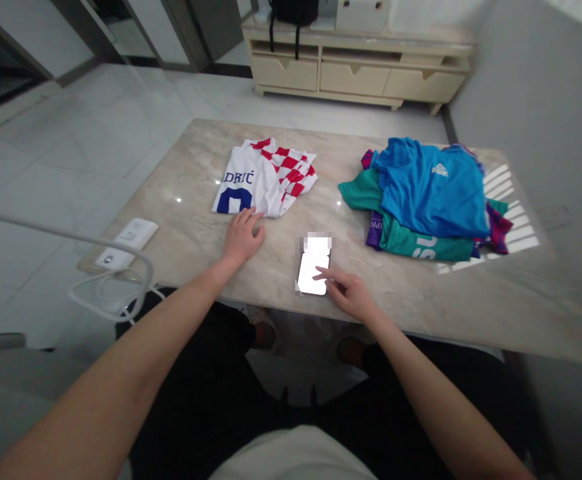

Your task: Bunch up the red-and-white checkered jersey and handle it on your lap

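A folded white football jersey (265,183) with red checks and dark blue lettering lies on the marble table. My left hand (243,237) rests flat by its near edge, fingers spread, the fingertips at the hem. In front of me a smartphone (313,270) lies face up with its screen lit white and its upper part blurred out. My right hand (348,293) is at the phone's right side, its index finger stretched over the screen and the other fingers loosely bent. Neither hand holds anything.
To the right is a pile of jerseys, a blue jersey (431,187) on top of a green jersey (411,241). A white power strip (128,243) with a white cable (148,277) lies at the left. Behind the table (195,157) stands a cream cabinet (355,73).
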A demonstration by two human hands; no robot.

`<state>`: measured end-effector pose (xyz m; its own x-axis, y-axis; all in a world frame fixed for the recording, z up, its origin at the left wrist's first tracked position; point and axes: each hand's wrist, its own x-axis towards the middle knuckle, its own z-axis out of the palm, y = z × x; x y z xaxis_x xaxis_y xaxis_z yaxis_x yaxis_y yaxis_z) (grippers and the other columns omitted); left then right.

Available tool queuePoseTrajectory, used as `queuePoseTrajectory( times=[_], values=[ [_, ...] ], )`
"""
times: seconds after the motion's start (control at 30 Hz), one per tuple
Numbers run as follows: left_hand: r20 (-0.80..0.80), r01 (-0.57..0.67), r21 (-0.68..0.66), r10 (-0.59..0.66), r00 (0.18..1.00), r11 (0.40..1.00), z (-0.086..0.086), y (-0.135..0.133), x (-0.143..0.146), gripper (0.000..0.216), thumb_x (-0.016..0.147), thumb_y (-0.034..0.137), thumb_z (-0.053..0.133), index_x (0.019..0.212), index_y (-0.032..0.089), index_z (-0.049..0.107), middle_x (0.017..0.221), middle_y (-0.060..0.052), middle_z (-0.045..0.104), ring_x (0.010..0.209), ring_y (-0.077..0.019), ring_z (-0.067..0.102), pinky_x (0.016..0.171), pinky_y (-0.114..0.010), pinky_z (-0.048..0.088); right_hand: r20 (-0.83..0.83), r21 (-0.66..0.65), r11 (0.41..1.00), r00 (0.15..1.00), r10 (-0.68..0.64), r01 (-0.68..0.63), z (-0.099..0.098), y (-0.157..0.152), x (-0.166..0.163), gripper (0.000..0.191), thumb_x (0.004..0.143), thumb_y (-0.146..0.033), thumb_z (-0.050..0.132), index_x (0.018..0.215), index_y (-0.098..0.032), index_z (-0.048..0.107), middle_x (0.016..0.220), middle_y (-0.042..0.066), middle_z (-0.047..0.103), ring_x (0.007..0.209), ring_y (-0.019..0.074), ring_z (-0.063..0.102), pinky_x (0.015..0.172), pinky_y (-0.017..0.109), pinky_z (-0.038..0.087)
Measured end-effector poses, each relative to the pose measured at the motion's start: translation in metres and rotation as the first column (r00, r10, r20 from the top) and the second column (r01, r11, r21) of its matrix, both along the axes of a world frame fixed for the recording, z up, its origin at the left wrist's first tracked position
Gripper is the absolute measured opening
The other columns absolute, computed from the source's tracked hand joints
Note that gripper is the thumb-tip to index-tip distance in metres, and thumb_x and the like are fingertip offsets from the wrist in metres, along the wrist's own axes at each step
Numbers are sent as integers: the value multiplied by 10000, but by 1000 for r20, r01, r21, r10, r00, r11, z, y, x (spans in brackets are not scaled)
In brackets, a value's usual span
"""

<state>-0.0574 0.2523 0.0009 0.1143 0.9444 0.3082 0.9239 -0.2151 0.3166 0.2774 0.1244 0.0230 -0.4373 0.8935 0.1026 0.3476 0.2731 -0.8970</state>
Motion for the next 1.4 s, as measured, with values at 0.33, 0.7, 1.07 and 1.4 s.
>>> queuePoseTrajectory(
  times=[0.33,0.7,1.07,1.4],
  values=[
    [-18,4,11,-4,1000,1000,1,0,0,444,973,335,512,1370,181,635,1532,-108,549,1446,-308,450,1235,-480,326,-19,18,988,988,-151,151,-5,3,-2,371,992,-272,505,1317,-235,682,1136,46,778,525,116,469,575,287,423],
    [-26,3,19,-3,1000,1000,2,-1,1,440,975,333,506,1367,180,635,1530,-110,552,1446,-308,454,1233,-476,329,-24,46,986,987,-162,163,-3,0,-3,350,1003,-272,488,1304,-249,665,1165,58,762,569,133,521,616,304,451],
    [-1,4,-6,-4,1000,1000,3,-1,0,440,972,334,507,1377,207,624,1519,-106,544,1440,-318,439,1231,-498,323,-101,-20,905,900,-425,425,-10,-1,2,234,998,-330,482,941,-224,683,582,-30,514,523,163,484,546,294,371],
    [-28,-56,56,57,998,997,1,0,-2,441,961,272,485,1356,181,660,1372,-138,603,1286,-327,535,1147,-478,424,-159,-81,895,881,-446,439,-6,-1,-4,227,989,-334,491,968,-217,684,585,-31,530,530,158,503,546,281,385]
  ],
)
